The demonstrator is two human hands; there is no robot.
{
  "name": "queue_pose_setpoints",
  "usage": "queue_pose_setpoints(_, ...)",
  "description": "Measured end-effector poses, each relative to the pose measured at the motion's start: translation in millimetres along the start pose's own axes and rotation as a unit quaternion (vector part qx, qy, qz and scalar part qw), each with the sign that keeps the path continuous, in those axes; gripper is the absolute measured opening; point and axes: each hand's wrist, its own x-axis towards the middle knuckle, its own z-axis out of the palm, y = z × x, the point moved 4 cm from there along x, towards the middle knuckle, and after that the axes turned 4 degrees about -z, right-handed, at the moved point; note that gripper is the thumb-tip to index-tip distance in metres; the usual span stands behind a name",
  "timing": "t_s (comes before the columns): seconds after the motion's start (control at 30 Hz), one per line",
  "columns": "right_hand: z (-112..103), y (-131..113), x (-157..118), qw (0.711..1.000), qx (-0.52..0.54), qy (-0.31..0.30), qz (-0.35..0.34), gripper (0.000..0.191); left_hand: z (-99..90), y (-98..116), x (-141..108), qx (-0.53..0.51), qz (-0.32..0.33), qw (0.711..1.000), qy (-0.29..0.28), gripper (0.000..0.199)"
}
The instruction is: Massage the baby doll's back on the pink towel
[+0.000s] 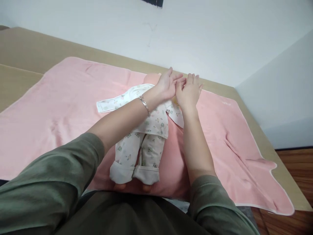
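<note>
My left hand (168,85) is palm up with its fingers stretched out toward my right hand. The right hand (189,91) is turned back up, fingers extended, close against the left fingertips; whether they touch is unclear. Beneath my arms lies what looks like a baby doll, its rounded head (151,78) partly behind my left wrist. It wears a white printed top (156,122) and matching pants (127,148) with rolled cuffs. One sleeve (110,104) stretches out to the left. Beside my right wrist is the other sleeve (176,114). A small yellow patch shows under the right hand.
A pink blanket (244,140) with pale edging covers much of the wooden table (31,45). Its right corner hangs near the table's edge. A white wall (207,39) stands behind, with another wall to the right. Wood-patterned flooring (295,169) shows at lower right.
</note>
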Motion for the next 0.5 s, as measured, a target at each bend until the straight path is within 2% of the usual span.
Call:
queue_pose_setpoints(0.13, 1.5, -0.5, -0.2, 0.999, -0.023, 0.029, -0.002, 0.064, -6.5, 0.6, -35.1, -0.033, -0.041, 0.999, -0.008, 0.065)
queue_pose_setpoints(0.27, 5.4, 0.3, 1.7, 0.998, -0.054, 0.034, -0.002, 0.064, -39.3, 5.6, -65.1, -0.053, -0.054, 0.997, -0.004, 0.068)
queue_pose_setpoints(0.4, 4.7, 1.1, 4.9, 0.998, -0.061, 0.034, 0.000, 0.061, -79.8, 10.2, -69.9, -0.010, -0.010, 0.996, 0.087, 0.060)
queue_pose_setpoints(0.5, 4.0, 2.3, 7.4, 0.997, -0.061, 0.032, 0.026, 0.056, -100.9, 15.4, -68.5, 0.018, 0.028, 0.989, 0.146, 0.059)
